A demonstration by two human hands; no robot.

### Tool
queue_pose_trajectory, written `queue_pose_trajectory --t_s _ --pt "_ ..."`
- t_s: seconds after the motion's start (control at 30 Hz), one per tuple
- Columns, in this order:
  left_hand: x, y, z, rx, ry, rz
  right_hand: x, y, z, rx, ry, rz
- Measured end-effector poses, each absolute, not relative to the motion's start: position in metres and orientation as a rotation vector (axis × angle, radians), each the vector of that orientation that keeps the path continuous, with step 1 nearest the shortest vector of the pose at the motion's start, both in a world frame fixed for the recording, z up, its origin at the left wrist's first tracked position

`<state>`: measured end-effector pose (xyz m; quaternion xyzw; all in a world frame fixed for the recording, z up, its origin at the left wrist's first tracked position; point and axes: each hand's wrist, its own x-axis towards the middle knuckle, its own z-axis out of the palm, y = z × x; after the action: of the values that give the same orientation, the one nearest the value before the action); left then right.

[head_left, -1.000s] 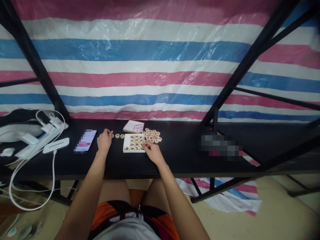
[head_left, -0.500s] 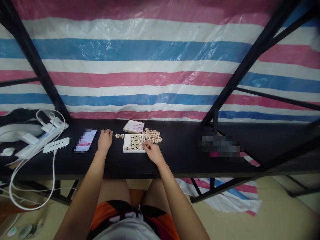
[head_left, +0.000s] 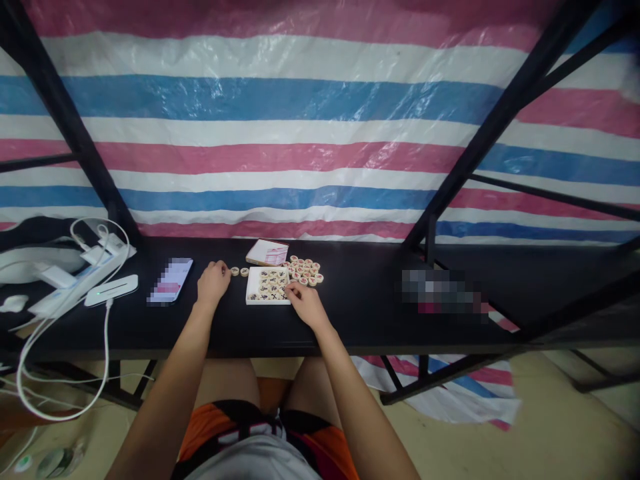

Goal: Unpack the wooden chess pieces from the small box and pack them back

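Note:
A white square tray point(head_left: 249, 292) sits on the black table and holds several round wooden chess pieces with black marks. My right hand point(head_left: 306, 303) rests at the tray's right edge, fingers pinched on one disc. A loose pile of red-marked pieces point(head_left: 305, 270) lies just beyond it. My left hand point(head_left: 213, 282) is curled on the table left of the tray, its fingertips beside two loose pieces point(head_left: 239, 271). What the left fingers hold, if anything, is hidden.
A small folded box lid point(head_left: 267, 253) lies behind the tray. A phone point(head_left: 170, 280) lies left of my left hand. Farther left are a white power strip, chargers and cables point(head_left: 80, 273). Black frame bars point(head_left: 480, 153) rise at both sides before a striped tarp.
My left hand has shifted slightly right, closer to the two loose pieces. My right hand stays at the tray's right edge with small finger movements.

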<state>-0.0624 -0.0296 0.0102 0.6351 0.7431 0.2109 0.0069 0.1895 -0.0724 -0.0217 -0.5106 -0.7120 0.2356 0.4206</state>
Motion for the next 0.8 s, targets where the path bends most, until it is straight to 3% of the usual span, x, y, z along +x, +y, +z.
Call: queue_pose_trajectory --t_s 0.8 --pt "-0.0619 -0.0286 0.0089 1.981 2.269 0.677 0.1894 -0.0725 -0.0233 -1.277 -1.783 0.591"
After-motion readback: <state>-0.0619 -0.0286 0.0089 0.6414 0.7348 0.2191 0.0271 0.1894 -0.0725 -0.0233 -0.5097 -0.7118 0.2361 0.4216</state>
